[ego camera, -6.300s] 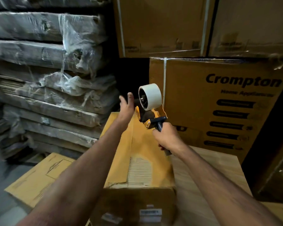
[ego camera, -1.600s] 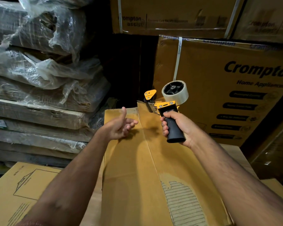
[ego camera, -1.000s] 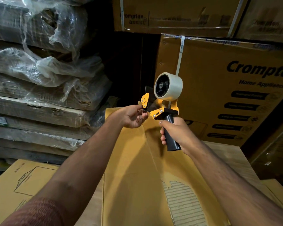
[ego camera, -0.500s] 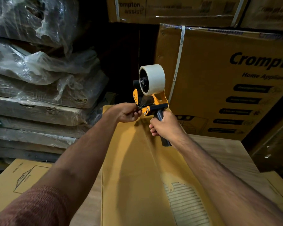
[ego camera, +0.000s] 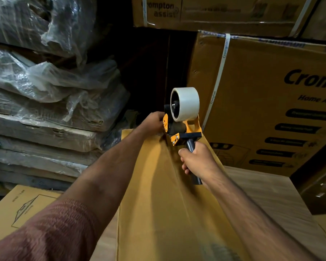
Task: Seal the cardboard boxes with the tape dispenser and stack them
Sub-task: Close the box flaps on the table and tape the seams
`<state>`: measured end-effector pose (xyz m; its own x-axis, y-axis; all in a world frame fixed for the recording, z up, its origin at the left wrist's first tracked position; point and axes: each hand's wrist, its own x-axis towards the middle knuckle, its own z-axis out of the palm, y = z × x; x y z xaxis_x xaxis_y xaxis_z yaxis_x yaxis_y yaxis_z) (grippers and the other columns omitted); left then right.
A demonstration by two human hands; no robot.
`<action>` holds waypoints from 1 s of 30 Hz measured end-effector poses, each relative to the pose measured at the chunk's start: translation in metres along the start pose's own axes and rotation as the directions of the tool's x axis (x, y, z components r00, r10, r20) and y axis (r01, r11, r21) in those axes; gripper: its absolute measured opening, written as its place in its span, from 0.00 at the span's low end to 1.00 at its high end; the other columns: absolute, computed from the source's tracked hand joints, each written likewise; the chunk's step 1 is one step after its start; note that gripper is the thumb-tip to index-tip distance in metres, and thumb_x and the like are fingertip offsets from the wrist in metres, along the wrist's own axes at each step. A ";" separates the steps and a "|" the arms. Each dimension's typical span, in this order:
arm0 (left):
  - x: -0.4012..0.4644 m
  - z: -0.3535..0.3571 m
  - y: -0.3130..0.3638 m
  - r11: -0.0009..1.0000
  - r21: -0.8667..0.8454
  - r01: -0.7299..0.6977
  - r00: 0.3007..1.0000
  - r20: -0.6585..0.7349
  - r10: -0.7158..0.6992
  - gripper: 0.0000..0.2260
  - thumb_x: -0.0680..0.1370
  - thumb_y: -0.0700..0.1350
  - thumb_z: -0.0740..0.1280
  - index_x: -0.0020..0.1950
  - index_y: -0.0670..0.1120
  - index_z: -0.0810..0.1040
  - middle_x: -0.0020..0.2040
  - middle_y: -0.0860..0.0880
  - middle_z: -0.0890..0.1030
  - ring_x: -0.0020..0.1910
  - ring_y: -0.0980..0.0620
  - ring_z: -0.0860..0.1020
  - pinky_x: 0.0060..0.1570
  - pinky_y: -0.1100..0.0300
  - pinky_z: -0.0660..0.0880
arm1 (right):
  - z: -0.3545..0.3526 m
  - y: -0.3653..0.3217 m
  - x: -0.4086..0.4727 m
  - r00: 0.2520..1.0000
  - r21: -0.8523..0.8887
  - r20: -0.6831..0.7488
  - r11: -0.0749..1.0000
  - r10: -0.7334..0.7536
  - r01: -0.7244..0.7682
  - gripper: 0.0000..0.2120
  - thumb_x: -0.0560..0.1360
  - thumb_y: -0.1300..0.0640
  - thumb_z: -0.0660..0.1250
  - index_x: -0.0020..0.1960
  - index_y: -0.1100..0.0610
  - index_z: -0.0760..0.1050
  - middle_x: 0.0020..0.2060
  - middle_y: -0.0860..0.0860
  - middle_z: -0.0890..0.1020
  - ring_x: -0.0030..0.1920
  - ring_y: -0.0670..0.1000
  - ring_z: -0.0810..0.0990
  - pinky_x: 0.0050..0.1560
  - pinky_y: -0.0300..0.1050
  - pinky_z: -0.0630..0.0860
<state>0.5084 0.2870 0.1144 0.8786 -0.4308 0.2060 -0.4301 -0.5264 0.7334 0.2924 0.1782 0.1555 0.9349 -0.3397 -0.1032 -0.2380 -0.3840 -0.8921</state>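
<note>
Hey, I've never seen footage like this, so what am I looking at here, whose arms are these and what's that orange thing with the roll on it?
This is one picture from a camera worn on a person's head, looking forward and down, so the arms are the wearer's own. There is no machine. The right hand grips the dark handle of an orange tape dispenser carrying a white tape roll. The left hand is at the dispenser's front end, at the far end of a long cardboard box lying in front of the person. Behind stand printed cartons and, to the left, plastic-wrapped bundles.
</note>
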 end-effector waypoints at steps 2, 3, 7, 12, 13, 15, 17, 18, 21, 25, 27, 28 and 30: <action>0.010 0.001 -0.013 0.997 0.076 -0.007 1.000 -0.025 0.009 0.05 0.78 0.42 0.67 0.49 0.44 0.82 0.45 0.47 0.83 0.44 0.50 0.80 0.44 0.55 0.76 | 0.002 0.004 0.002 1.000 0.000 0.010 1.000 0.025 -0.025 0.03 0.76 0.59 0.63 0.47 0.59 0.72 0.30 0.52 0.80 0.29 0.51 0.78 0.37 0.50 0.78; 0.016 0.000 -0.021 0.991 0.129 -0.022 0.999 -0.031 0.026 0.05 0.78 0.44 0.66 0.48 0.45 0.82 0.45 0.48 0.83 0.44 0.49 0.80 0.45 0.54 0.76 | 0.004 0.007 0.003 0.999 -0.008 0.016 0.999 0.041 -0.040 0.04 0.76 0.58 0.63 0.47 0.59 0.73 0.30 0.52 0.80 0.29 0.51 0.78 0.36 0.49 0.78; 0.039 -0.001 -0.040 0.976 0.210 -0.055 0.998 0.022 0.051 0.05 0.78 0.45 0.66 0.44 0.46 0.81 0.42 0.49 0.82 0.42 0.49 0.79 0.45 0.49 0.77 | 0.009 0.021 0.000 0.995 -0.026 0.036 0.995 0.093 -0.092 0.04 0.77 0.57 0.64 0.48 0.58 0.73 0.32 0.52 0.80 0.28 0.48 0.78 0.35 0.47 0.78; 0.051 0.009 -0.046 0.978 0.191 -0.089 0.993 0.091 0.073 0.06 0.80 0.44 0.65 0.46 0.46 0.80 0.43 0.48 0.81 0.43 0.50 0.79 0.44 0.51 0.75 | 0.017 0.029 0.002 0.993 -0.029 0.015 0.993 0.116 -0.116 0.07 0.78 0.56 0.64 0.49 0.60 0.73 0.31 0.53 0.79 0.28 0.49 0.77 0.35 0.50 0.79; 0.053 0.010 -0.047 0.979 0.184 -0.086 0.993 0.095 0.070 0.06 0.80 0.44 0.65 0.46 0.46 0.80 0.43 0.48 0.80 0.43 0.50 0.79 0.43 0.52 0.75 | 0.019 0.030 0.004 0.993 -0.021 0.012 0.992 0.121 -0.120 0.07 0.78 0.57 0.64 0.48 0.61 0.73 0.30 0.53 0.79 0.28 0.50 0.77 0.35 0.51 0.79; 0.057 0.010 -0.052 0.980 0.180 -0.087 0.991 0.113 0.067 0.06 0.81 0.45 0.65 0.44 0.49 0.78 0.43 0.49 0.80 0.42 0.51 0.78 0.40 0.56 0.72 | 0.022 0.030 0.007 0.991 -0.014 0.011 0.991 0.134 -0.134 0.06 0.78 0.57 0.64 0.48 0.60 0.73 0.31 0.53 0.79 0.28 0.49 0.77 0.34 0.50 0.79; 0.062 0.008 -0.057 0.980 0.180 -0.087 0.990 0.126 0.064 0.08 0.80 0.45 0.65 0.41 0.53 0.76 0.42 0.50 0.79 0.41 0.53 0.77 0.39 0.57 0.69 | 0.024 0.030 0.010 0.990 -0.012 0.010 0.990 0.142 -0.142 0.06 0.78 0.56 0.64 0.49 0.59 0.73 0.32 0.53 0.79 0.27 0.48 0.78 0.33 0.47 0.78; 0.064 0.007 -0.058 0.979 0.184 -0.088 0.989 0.131 0.065 0.09 0.80 0.44 0.65 0.40 0.53 0.76 0.42 0.50 0.80 0.41 0.52 0.78 0.39 0.57 0.69 | 0.025 0.030 0.012 0.990 -0.009 0.013 0.990 0.142 -0.142 0.06 0.78 0.56 0.64 0.49 0.59 0.73 0.32 0.53 0.79 0.27 0.48 0.78 0.33 0.47 0.77; 0.067 0.008 -0.061 0.969 0.237 -0.066 0.991 0.127 0.036 0.07 0.79 0.42 0.66 0.42 0.44 0.79 0.43 0.45 0.81 0.41 0.49 0.77 0.41 0.54 0.70 | 0.030 0.030 0.016 0.987 -0.010 0.032 0.988 0.155 -0.155 0.06 0.78 0.57 0.63 0.49 0.59 0.73 0.32 0.53 0.79 0.27 0.49 0.77 0.32 0.46 0.77; 0.080 0.014 -0.083 0.980 0.198 0.010 0.969 0.240 -0.058 0.07 0.76 0.45 0.67 0.40 0.44 0.79 0.39 0.45 0.79 0.40 0.50 0.75 0.43 0.55 0.70 | 0.034 0.029 0.019 0.979 -0.039 0.078 0.982 0.189 -0.186 0.06 0.79 0.57 0.63 0.51 0.60 0.72 0.32 0.54 0.78 0.29 0.49 0.77 0.32 0.45 0.76; 0.087 0.013 -0.083 0.969 0.234 0.074 0.927 0.342 -0.154 0.08 0.76 0.49 0.67 0.42 0.47 0.81 0.42 0.48 0.79 0.43 0.51 0.75 0.49 0.54 0.71 | 0.034 0.029 0.019 0.973 -0.044 0.091 0.977 0.210 -0.207 0.06 0.79 0.58 0.62 0.52 0.60 0.71 0.33 0.54 0.77 0.31 0.50 0.77 0.33 0.45 0.76; 0.090 0.012 -0.083 0.948 0.301 0.106 0.898 0.380 -0.221 0.09 0.78 0.51 0.65 0.44 0.48 0.82 0.46 0.49 0.81 0.47 0.51 0.77 0.54 0.53 0.72 | 0.034 0.029 0.019 0.971 -0.046 0.094 0.975 0.219 -0.215 0.06 0.78 0.58 0.62 0.52 0.61 0.71 0.33 0.55 0.77 0.31 0.51 0.76 0.33 0.45 0.75; 0.093 0.007 -0.081 0.885 0.438 0.159 0.827 0.431 -0.362 0.17 0.78 0.58 0.63 0.59 0.51 0.82 0.60 0.52 0.80 0.59 0.50 0.77 0.64 0.48 0.71 | 0.036 0.030 0.019 0.968 -0.052 0.092 0.971 0.235 -0.231 0.08 0.77 0.59 0.61 0.52 0.63 0.71 0.32 0.55 0.76 0.30 0.52 0.75 0.31 0.45 0.73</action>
<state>0.6239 0.2842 0.0691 0.7925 -0.4814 -0.3745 -0.3315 -0.8553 0.3981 0.3120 0.1909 0.1108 0.8727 -0.3400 -0.3503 -0.4612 -0.3390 -0.8199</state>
